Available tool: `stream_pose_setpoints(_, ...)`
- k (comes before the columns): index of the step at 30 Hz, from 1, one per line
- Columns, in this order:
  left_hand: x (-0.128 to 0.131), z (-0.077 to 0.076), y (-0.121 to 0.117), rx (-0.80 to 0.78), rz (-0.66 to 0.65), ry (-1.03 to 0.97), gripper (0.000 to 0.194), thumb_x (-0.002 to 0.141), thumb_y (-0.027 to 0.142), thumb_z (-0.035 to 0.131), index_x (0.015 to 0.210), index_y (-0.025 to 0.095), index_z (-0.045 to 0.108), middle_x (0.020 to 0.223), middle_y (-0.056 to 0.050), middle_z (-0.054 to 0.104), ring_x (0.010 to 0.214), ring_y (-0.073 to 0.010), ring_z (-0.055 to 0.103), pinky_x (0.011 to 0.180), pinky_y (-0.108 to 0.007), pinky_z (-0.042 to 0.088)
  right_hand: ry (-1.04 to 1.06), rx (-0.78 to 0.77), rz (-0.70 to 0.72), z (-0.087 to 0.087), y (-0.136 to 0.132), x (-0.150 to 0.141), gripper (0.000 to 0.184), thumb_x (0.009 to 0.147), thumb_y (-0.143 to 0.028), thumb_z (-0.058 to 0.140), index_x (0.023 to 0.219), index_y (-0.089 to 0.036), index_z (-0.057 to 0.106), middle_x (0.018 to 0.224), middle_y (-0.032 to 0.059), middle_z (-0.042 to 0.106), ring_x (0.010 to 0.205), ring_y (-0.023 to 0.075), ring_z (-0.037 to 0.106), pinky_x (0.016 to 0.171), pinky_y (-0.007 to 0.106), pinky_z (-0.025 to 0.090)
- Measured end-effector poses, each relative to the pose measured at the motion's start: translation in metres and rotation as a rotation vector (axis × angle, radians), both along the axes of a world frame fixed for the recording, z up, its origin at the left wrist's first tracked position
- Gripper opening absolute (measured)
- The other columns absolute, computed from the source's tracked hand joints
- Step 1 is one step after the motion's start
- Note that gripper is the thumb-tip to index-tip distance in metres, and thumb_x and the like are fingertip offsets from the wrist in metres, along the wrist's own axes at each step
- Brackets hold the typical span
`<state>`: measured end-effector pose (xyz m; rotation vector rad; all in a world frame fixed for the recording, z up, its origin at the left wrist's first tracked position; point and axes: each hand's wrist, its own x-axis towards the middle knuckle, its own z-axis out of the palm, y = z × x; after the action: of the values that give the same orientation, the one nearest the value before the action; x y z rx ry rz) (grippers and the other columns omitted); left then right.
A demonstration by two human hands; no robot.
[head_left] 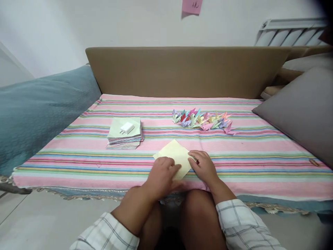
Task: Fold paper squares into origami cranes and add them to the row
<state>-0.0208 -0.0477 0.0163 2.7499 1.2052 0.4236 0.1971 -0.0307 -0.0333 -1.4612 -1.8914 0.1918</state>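
A pale yellow square of paper lies on the striped cloth before me, turned so one corner points away. My left hand covers its lower left part, with the fingers bent and the thumb stretched across the sheet. Around the right corner of the paper, my right hand has its fingers and thumb closed in, hiding that corner. Farther back and to the right stand several small folded paper cranes in many colours. To the left sits a stack of paper squares, with a white plug adapter on top.
The striped cloth covers a sofa seat with a brown backrest. A blue-covered armrest bounds the left side, a grey cushion the right. Behind are a radiator and a pink note on the wall.
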Motion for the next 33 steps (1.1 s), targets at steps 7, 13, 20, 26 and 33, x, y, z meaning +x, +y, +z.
stream_pose_setpoints(7,0.0,-0.007,-0.003,-0.011,-0.011,0.124,0.03,0.081,0.03,0.057,0.11,0.022,0.057,0.096,-0.006,0.053,0.088,-0.0215,0.049,0.075,-0.034,0.041,0.095,0.007,-0.026,0.003,-0.012,0.001,0.024,0.088,-0.034,0.046,0.095,-0.022,0.065,0.093,0.0055,0.068,0.091,0.021,0.058,0.083,0.036,0.044)
stream_pose_setpoints(13,-0.027,-0.005,0.007,-0.012,0.05,0.074,0.023,0.084,0.018,0.042,0.09,0.021,0.063,0.084,-0.006,0.052,0.081,-0.0184,0.051,0.07,-0.029,0.042,0.114,-0.024,0.188,0.004,-0.033,-0.001,0.022,0.088,-0.033,0.045,0.091,-0.024,0.065,0.085,0.0042,0.067,0.085,0.0205,0.058,0.08,0.037,0.044)
stream_pose_setpoints(20,-0.046,-0.012,0.019,-0.066,-0.04,-0.159,0.025,0.078,0.01,0.042,0.087,0.02,0.063,0.091,-0.005,0.053,0.087,-0.0148,0.051,0.077,-0.025,0.043,0.055,0.115,0.043,0.0,-0.026,-0.001,0.037,0.075,-0.019,0.049,0.112,-0.02,0.055,0.116,0.011,0.054,0.112,0.026,0.047,0.096,0.045,0.039)
stream_pose_setpoints(26,-0.047,-0.017,0.025,-0.026,-0.14,-0.214,0.027,0.07,0.003,0.044,0.08,0.02,0.063,0.088,-0.004,0.052,0.084,-0.0152,0.05,0.074,-0.026,0.042,-0.122,0.102,0.175,0.003,-0.014,-0.004,0.036,0.076,-0.017,0.052,0.11,-0.023,0.063,0.134,0.0108,0.042,0.122,0.0293,0.039,0.097,0.049,0.038)
stream_pose_setpoints(33,-0.052,-0.015,0.025,0.052,-0.056,-0.198,0.022,0.074,0.01,0.049,0.085,0.02,0.065,0.084,-0.005,0.055,0.082,-0.0176,0.051,0.073,-0.03,0.041,-0.089,0.125,0.212,-0.004,-0.017,0.0,0.032,0.077,-0.015,0.05,0.102,-0.025,0.067,0.124,0.0081,0.054,0.114,0.0265,0.047,0.093,0.048,0.042)
